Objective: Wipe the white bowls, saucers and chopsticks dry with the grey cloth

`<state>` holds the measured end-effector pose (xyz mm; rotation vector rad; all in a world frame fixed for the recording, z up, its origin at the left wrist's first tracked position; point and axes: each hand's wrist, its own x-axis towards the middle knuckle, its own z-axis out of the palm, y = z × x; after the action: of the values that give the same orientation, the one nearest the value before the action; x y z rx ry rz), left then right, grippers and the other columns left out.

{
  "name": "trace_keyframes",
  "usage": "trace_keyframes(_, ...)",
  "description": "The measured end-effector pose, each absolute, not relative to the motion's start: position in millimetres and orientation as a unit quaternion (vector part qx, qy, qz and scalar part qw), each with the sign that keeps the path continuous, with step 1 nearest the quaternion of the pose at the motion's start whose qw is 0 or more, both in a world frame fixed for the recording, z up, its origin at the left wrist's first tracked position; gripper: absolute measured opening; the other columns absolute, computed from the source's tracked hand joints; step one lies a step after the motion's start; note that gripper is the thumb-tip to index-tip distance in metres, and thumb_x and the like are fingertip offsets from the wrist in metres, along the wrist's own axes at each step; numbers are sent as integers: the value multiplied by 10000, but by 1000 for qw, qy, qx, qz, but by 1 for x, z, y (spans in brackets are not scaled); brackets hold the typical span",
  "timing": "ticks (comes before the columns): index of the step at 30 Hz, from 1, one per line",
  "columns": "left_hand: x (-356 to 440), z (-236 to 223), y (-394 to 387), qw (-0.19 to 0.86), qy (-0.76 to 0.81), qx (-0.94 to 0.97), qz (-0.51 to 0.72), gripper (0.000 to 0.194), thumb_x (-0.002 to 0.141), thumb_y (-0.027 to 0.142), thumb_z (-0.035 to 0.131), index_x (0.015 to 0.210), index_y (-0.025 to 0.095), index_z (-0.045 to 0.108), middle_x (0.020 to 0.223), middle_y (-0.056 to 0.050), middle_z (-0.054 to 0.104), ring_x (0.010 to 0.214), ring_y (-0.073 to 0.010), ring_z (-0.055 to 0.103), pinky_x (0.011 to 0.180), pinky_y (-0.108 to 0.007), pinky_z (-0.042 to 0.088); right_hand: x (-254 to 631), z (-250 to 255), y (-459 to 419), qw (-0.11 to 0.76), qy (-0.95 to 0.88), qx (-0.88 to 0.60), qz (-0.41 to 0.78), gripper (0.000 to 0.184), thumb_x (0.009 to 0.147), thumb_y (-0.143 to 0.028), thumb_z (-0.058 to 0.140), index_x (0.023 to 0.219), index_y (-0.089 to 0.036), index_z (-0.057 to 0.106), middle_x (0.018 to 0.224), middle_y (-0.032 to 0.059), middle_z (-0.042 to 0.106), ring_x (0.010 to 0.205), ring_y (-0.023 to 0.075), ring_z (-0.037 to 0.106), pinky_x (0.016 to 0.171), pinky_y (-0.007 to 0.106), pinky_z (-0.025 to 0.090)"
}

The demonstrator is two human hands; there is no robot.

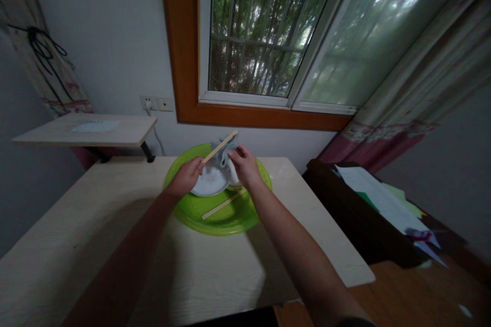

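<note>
My left hand (188,176) is closed round the near end of a wooden chopstick (215,152), which slants up to the right above a green basin (222,227); whether it is one stick or two together I cannot tell. In my right hand (244,163) a grey-blue cloth (226,152) is pinched beside the chopstick's far part. Below the hands a white bowl (211,180) lies in the basin, with another white dish (233,173) partly hidden behind my right hand. A second chopstick (222,205) rests across the basin's inside.
The basin stands on a pale wooden table (115,245) against the wall. At the left a small raised shelf (57,130) holds a sheet of paper (95,126). Right of the table, papers (379,199) lie on a dark piece of furniture (341,219). A window (268,30) is ahead.
</note>
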<state>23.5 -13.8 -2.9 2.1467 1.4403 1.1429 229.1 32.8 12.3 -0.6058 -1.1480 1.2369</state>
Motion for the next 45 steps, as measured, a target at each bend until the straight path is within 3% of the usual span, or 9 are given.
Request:
trace_keyframes(6, 23, -5, -11, 173, 470, 775, 384, 262, 956, 332, 428, 969, 182, 642, 868, -61, 685, 797, -196, 620, 759, -304, 466, 226, 8, 32, 601, -501, -258, 567, 427, 644, -350, 849, 1009, -229, 662, 1077, 44, 753, 986, 230, 704, 960, 408, 554)
trace_keyframes(14, 23, -8, -10, 176, 453, 786, 382, 255, 968, 340, 422, 933, 187, 623, 811, -49, 657, 771, -201, 609, 737, -309, 447, 223, 4, 30, 569, -494, -278, 596, 473, 589, -308, 873, 976, -220, 617, 961, 19, 755, 839, 201, 716, 862, 372, 581)
trace_keyframes(20, 23, -8, -10, 184, 475, 777, 369, 271, 969, 347, 420, 831, 197, 599, 747, -33, 644, 722, -185, 595, 714, -298, 442, 230, 10, 34, 660, -443, -258, 550, 439, 638, -277, 837, 979, -237, 563, 993, -2, 734, 896, 185, 705, 911, 360, 569)
trace_keyframes(25, 21, -10, -10, 202, 471, 778, 364, 258, 966, 332, 421, 867, 192, 614, 727, -25, 642, 682, -174, 580, 654, -282, 436, 236, 9, 41, 697, -409, -240, 537, 430, 662, -264, 843, 956, -237, 530, 942, -29, 713, 871, 150, 697, 876, 305, 571)
trace_keyframes(36, 23, -11, -10, 208, 446, 782, 383, 244, 957, 299, 447, 772, 202, 572, 708, -21, 627, 642, -153, 561, 629, -265, 412, 224, 5, 27, 568, -498, -278, 594, 531, 614, -306, 869, 992, -239, 502, 944, -6, 723, 827, 167, 695, 821, 316, 582)
trace_keyframes(45, 24, -13, -13, 304, 442, 759, 368, 284, 1006, 382, 409, 882, 192, 580, 679, 15, 657, 461, -100, 572, 532, -234, 413, 235, 7, 41, 697, -401, -265, 532, 538, 650, -278, 848, 1013, -257, 451, 960, -28, 698, 887, 161, 703, 884, 334, 580)
